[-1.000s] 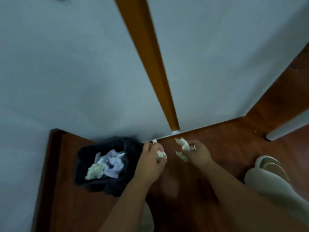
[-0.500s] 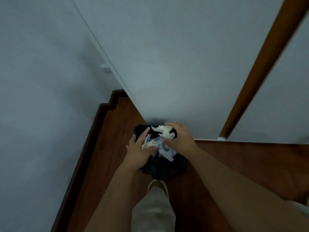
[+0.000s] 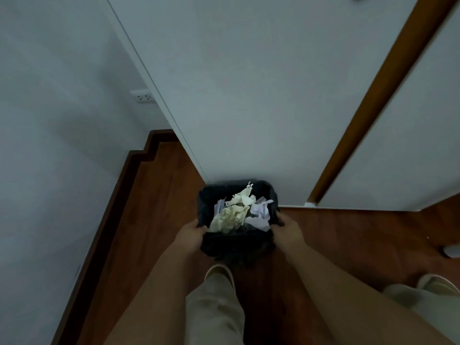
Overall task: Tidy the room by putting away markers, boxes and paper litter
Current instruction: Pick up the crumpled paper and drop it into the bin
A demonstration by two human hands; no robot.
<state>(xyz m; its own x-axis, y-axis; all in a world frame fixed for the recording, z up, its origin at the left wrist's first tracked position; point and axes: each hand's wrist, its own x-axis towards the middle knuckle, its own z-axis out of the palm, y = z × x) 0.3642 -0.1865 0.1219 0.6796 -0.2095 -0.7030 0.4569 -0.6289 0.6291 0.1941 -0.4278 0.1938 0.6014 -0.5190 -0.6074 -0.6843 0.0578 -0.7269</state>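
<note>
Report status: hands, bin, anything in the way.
Left hand and right hand grip the bin by its sides. Paper inside. Nothing in the way.

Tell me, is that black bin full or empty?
Nearly full. Crumpled paper litter is heaped up to the rim of the bin, which both hands, left and right, grip.

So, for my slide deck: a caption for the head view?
Both hands, left and right, grip a black bin holding crumpled paper.
</note>
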